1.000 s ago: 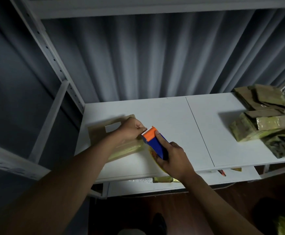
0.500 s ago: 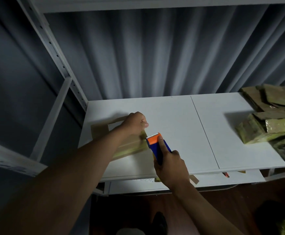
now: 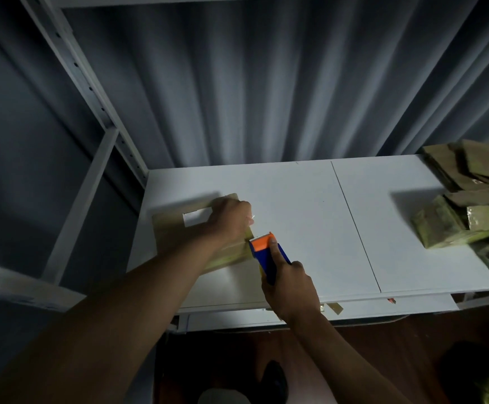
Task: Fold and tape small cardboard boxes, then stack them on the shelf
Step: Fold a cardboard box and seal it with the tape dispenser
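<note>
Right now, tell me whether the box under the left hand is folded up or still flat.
Flat: the box lies low on the shelf, its cut-out showing white.

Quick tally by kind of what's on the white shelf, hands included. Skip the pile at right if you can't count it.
Cardboard box being taped: 1
Tape dispenser, orange and blue: 1
Hands: 2, left hand on the box, right hand gripping the dispenser
Pile of finished boxes at right: 1 pile, box count unclear
Total: 5

Open white shelf (image 3: 310,199) between my hands and the pile of boxes (image 3: 467,217) far right. Left, a slanted upright post (image 3: 91,91) blocks me. Curtain (image 3: 252,83) closes the far side.
</note>
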